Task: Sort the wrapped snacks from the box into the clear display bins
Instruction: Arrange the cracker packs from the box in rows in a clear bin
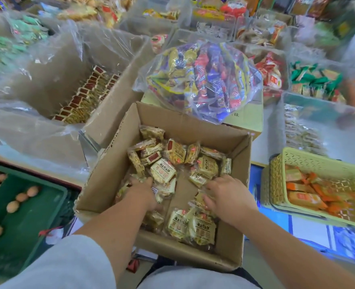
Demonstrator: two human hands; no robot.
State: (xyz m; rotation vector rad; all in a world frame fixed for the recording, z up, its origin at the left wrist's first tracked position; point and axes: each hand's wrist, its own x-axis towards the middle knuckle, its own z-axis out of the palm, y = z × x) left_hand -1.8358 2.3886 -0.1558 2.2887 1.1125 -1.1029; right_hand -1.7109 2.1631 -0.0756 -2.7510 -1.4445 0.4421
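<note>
An open cardboard box (pixel 195 124) stands right in front of me, holding several cream-and-red wrapped snacks (pixel 173 161). Both my hands are down inside it. My left hand (pixel 142 191) lies on the packets at the box's left side, fingers curled into the pile. My right hand (pixel 226 195) rests palm down on packets at the right side, its fingers bent around a wrapper edge. More of the same snacks (pixel 193 226) lie near the box's front wall. Clear display bins (pixel 316 101) with other wrapped snacks stand at the back right.
A clear bag of blue, yellow and red packets (pixel 201 80) sits on a carton behind the box. A plastic-lined carton with rows of red-topped packets (pixel 84 94) is at the left. A yellow basket (pixel 318 163) stands right, a green egg crate (pixel 26 205) lower left.
</note>
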